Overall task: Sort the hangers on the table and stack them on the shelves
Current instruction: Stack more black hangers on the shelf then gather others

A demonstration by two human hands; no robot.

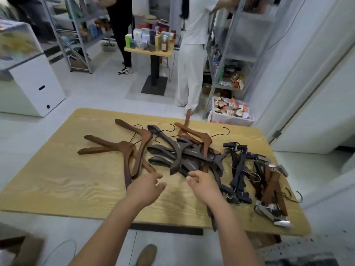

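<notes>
Left hand [146, 189]; right hand [203, 186]; curved wooden hangers [177, 150]

1. one view only: a wide-angle camera worn on the person's head, at the near edge of the wooden table [57, 179], facing forward and tilted down.
2. it is close to the near side; both forearms rise from the bottom edge, the left hand [146, 189] and right hand [203, 187] landing mid-frame by the hangers [182, 156].
3. the lens bows the table's edges and leans the walls at left and right.
4. past the far edge it takes in the floor and the metal shelves [249, 31] at far right.
</notes>
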